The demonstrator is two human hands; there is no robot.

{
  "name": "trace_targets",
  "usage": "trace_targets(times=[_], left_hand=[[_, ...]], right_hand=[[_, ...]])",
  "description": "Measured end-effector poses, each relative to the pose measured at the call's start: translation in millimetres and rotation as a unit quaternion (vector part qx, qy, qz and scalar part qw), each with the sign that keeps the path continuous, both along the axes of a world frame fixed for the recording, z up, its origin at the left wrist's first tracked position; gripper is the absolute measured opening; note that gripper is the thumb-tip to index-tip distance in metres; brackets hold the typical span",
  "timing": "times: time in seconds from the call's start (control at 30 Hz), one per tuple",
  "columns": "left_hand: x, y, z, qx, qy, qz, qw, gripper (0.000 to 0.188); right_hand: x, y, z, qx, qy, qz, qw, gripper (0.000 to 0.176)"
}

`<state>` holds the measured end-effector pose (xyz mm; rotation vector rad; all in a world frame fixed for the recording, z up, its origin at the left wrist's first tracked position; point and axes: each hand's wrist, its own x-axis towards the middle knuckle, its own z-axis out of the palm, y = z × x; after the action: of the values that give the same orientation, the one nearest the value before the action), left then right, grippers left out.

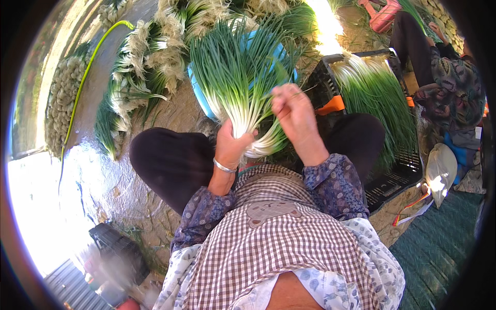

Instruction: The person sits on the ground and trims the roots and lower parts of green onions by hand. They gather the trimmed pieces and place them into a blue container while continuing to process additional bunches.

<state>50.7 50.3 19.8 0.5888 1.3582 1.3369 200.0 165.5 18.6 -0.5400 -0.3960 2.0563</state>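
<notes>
A fanned bunch of green onions (236,89) stands in front of me, its green leaves pointing away. My left hand (231,145) grips it around the white stem ends, thumb across the front. More white stalks (267,145) curve out to the right beside that thumb. My right hand (296,116) is raised at the bunch's right edge with its fingers bent. A blurred green leaf lies by those fingertips; whether they pinch it is unclear. Beneath the bunch, partly hidden by it, is a blue plastic basin or stool (199,93).
At my right, a black plastic crate (387,193) with orange handles holds green onions (376,89). Rooted onion bunches (128,77) lie on the wet ground at left, near a yellow-green hose (83,81). Another person (453,85) sits at far right. A dark crate (118,248) stands lower left.
</notes>
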Motion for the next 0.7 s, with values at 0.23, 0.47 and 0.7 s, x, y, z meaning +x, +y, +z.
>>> trace_targets(times=[0.23,0.47,0.7], left_hand=[[-3,-6,-8,-0.034,0.054,-0.011,0.998,0.041],[8,-12,5,0.014,0.277,-0.028,0.96,0.043],[2,-14,-11,-0.019,-0.092,0.071,0.993,0.052]], right_hand=[[21,30,26,0.091,-0.155,-0.054,0.982,0.011],[-37,-3,13,0.116,-0.382,0.134,0.907,0.032],[-14,-21,-9,0.015,-0.306,0.12,0.944,0.018]])
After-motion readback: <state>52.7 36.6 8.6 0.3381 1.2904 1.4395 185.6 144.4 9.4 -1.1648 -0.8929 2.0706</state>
